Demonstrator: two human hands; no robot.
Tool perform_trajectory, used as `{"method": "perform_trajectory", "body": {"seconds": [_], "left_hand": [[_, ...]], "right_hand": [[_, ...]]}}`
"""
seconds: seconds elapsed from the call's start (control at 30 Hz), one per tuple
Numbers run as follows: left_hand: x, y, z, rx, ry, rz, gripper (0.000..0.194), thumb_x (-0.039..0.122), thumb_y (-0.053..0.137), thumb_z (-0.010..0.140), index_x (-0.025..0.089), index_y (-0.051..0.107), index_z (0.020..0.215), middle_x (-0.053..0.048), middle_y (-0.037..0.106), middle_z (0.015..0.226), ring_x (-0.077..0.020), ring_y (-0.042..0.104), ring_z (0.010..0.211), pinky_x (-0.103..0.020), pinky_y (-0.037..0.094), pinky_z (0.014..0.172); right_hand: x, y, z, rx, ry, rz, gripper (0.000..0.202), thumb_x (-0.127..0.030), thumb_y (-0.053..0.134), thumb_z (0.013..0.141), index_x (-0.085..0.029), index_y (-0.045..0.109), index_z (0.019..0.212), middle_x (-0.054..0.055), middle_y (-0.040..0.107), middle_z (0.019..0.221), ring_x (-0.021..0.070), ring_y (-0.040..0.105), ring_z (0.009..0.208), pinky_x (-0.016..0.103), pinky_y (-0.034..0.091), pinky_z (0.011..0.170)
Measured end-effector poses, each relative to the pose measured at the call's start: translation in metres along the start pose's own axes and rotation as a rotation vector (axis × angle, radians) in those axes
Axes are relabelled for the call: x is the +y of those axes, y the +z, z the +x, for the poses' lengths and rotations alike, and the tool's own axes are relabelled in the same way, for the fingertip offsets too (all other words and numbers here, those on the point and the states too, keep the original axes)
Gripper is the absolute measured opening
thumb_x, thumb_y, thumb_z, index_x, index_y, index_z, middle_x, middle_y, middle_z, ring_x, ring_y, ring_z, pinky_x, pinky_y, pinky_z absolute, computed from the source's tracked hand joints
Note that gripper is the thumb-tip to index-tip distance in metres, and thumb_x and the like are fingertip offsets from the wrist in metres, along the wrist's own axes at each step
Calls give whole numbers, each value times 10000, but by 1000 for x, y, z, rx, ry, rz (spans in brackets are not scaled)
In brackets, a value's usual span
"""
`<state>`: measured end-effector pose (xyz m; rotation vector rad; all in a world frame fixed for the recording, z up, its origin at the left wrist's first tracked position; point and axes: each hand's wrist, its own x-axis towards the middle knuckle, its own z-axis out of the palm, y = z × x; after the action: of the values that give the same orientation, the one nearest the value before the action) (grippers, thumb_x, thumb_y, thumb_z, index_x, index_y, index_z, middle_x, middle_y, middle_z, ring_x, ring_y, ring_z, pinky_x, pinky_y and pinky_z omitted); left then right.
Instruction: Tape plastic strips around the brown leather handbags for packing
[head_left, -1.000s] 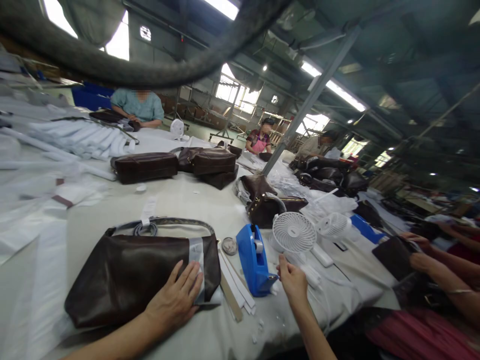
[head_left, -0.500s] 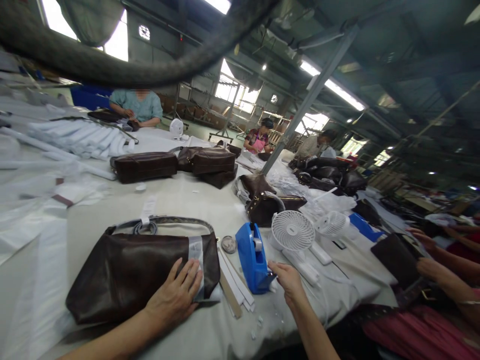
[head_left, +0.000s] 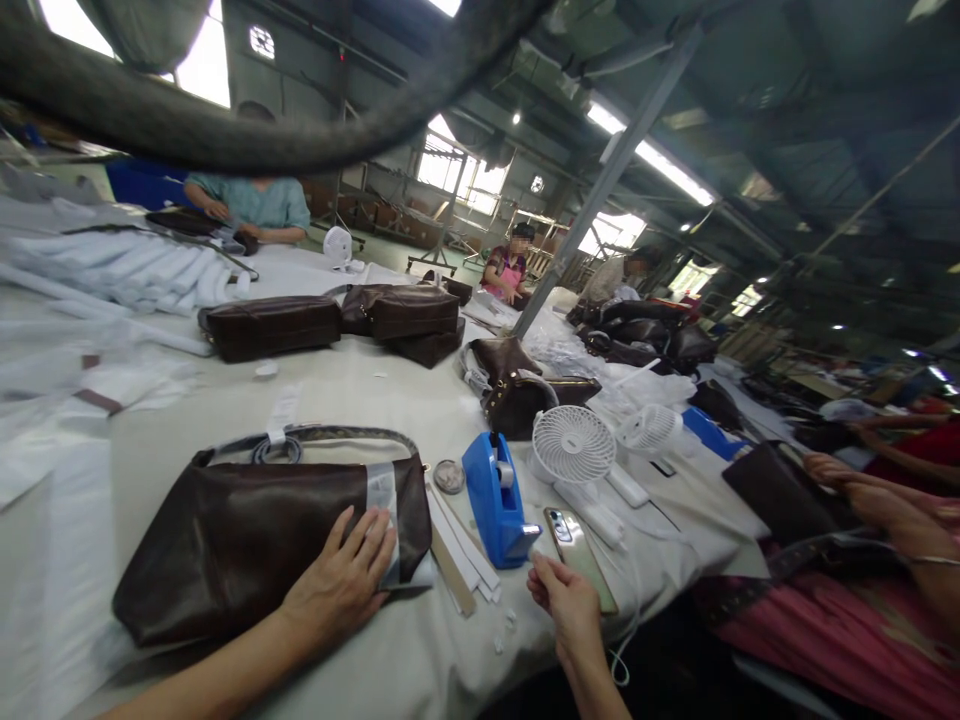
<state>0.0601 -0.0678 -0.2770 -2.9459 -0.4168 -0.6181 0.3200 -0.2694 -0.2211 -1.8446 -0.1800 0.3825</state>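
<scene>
A dark brown leather bag (head_left: 247,545) lies on the cloth-covered table, its strap at the top with a white tag (head_left: 283,408). My left hand (head_left: 349,570) rests spread on the bag's right part, over a translucent strip (head_left: 381,487). Just below the front of a blue tape dispenser (head_left: 491,505) is my right hand (head_left: 562,595), thumb and fingertips pinched together; anything between them is too small to make out. Beside that hand lies a phone (head_left: 581,555). Paper strips (head_left: 461,550) and a small round dish (head_left: 449,476) sit between bag and dispenser.
White fans (head_left: 574,443) stand behind the phone. More brown bags (head_left: 274,325) lie farther back. White wrapping (head_left: 127,265) covers the left side. At the right, a co-worker's hands (head_left: 874,490) are at another dark bag (head_left: 784,488). A cable (head_left: 626,640) hangs over the front edge.
My right hand has drawn away from the dispenser's cutting end, down toward me. The phone beside it now shows. My left hand stays on the bag. The whole view has shifted slightly.
</scene>
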Motion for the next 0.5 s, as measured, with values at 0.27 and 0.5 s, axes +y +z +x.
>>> {"method": "perform_trajectory", "body": {"seconds": [0.27,0.5], "left_hand": [[0,0,0,8,4,1,620,572,403,925,145,478,1368,-186,440,1443,-363,333,1366,-589,139,1145],[-1,-6,2,-57,-1,-15,641,579,390,926,151,437,1402,-184,402,1469,-363,306,1378,-594,139,1141]], "right_hand": [[15,-3,17,76,-26,-56,563,-552,779,469,-113,686,809,30,653,548,191,617,513,308,525,528],[4,-19,2,-69,-111,-174,424,-530,745,535,-163,695,741,19,643,574,196,602,574,309,507,599]]}}
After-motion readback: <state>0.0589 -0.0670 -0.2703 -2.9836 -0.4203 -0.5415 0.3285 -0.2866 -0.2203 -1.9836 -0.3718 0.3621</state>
